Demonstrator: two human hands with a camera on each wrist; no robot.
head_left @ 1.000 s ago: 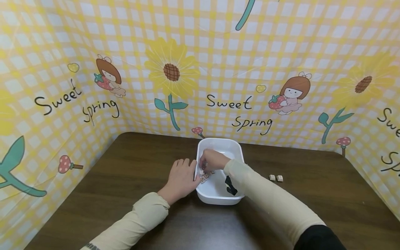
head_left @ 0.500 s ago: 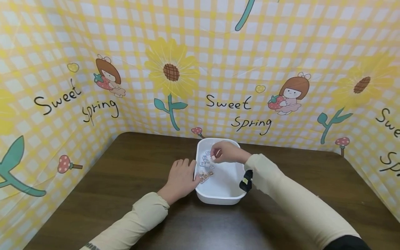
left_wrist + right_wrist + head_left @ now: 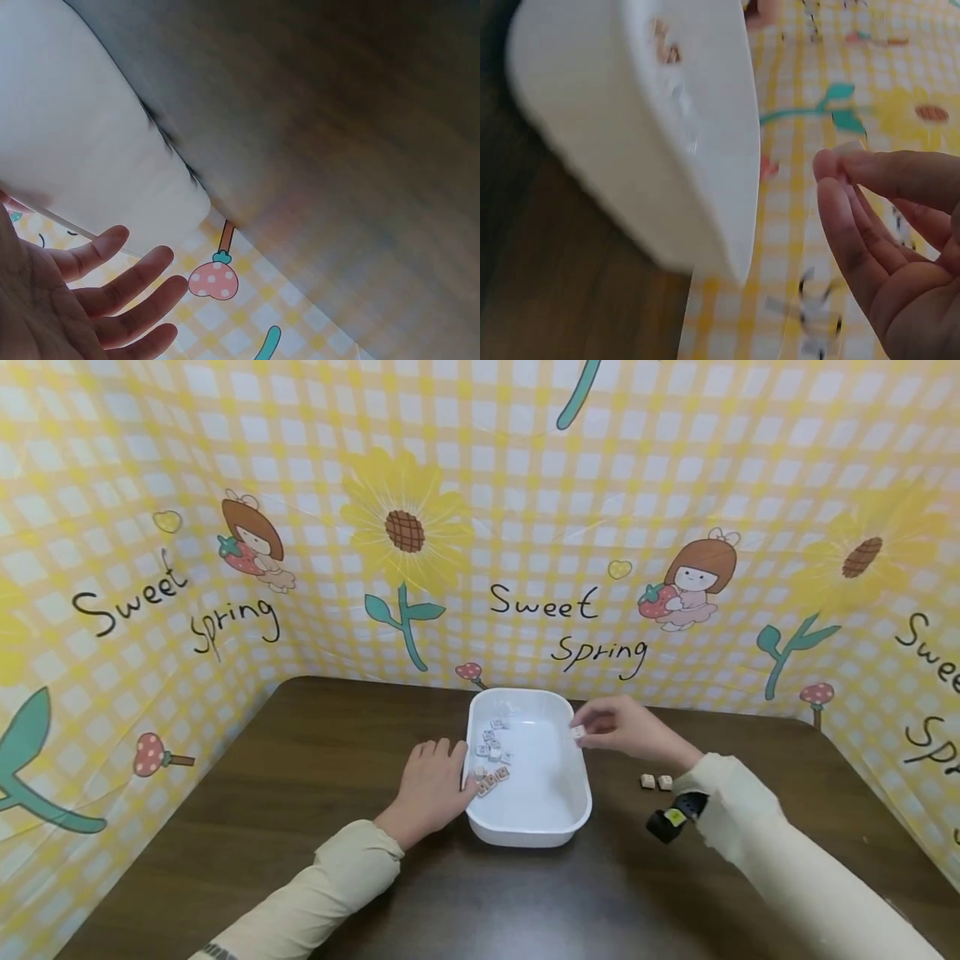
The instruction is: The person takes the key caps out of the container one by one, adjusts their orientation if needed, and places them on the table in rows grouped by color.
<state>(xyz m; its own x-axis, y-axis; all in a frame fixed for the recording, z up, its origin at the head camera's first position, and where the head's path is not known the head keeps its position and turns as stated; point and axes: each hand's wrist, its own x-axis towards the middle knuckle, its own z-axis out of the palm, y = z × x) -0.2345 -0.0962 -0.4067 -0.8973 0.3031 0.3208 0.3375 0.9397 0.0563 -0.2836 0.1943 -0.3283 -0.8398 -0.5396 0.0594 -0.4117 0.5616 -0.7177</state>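
Observation:
My right hand [image 3: 618, 727] pinches a small white keycap [image 3: 578, 732] between thumb and fingertips, just beyond the right rim of a white plastic tub [image 3: 528, 837]. The right wrist view shows the pinched keycap [image 3: 847, 148] mostly covered by fingers. My left hand [image 3: 431, 789] lies against the tub's left side, its thumb over the rim and its fingers loosely extended along the outer wall. Inside the tub, along its left side, lie several white keycaps with blue markings [image 3: 488, 737] and a short row of beige keycaps [image 3: 492, 781].
Two beige keycaps [image 3: 656, 782] sit side by side on the dark wooden table [image 3: 330, 718], right of the tub. Behind the table hangs a yellow checked cloth [image 3: 525, 527]. A black strap with a camera [image 3: 675, 817] is on the right wrist.
My right hand has moved from inside the tub, up and rightward past the right rim, carrying the white keycap. The keycaps in the tub now show fully. The left hand has stayed put.

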